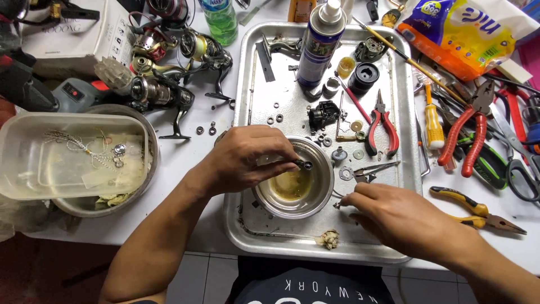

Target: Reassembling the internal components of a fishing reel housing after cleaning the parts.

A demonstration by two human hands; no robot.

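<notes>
Hands working small parts over a metal tray

Left hand is pinching a small dark part above the steel bowl; right hand is pinching a tiny metal piece beside it.

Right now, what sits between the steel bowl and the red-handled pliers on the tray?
Head view: small gears and washers lie on the tray between the steel bowl and red-handled pliers.
</notes>
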